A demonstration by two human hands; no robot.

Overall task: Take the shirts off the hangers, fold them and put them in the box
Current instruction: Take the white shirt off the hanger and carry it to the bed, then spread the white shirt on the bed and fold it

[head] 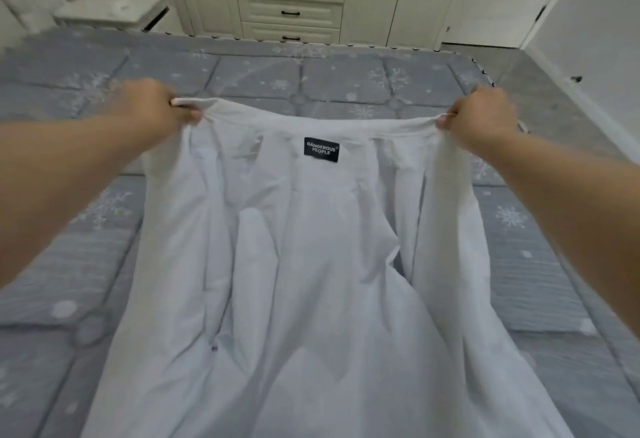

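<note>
The white shirt [311,264] is off its hanger and held stretched over the bed [540,292], its top edge up toward the far edge of the bed and the rest trailing back toward the near edge. The left hand [149,108] pinches one end of that top edge and the right hand [481,115] pinches the other, so each grip is closed tight on a small bunch of cloth. A black label [321,149] sits between them on the inside of the fabric, facing up.

Judging from this, the shirt is about to be laid flat for folding, and several things could spoil that. Each grip holds only a little fabric at its end; a sharp tug or shake could pull the cloth out of one hand, and that side would drop and crumple. The body of the shirt already hangs in deep lengthwise folds, so setting it down without drawing it taut would likely trap those creases under the fold. The sides droop unevenly, and I cannot tell where the sleeves lie; a sleeve tucked beneath could bunch up unseen. If the hands lower at different rates, the top edge would land skewed to the bed's edges.

No box and no hangers are in view.
</note>
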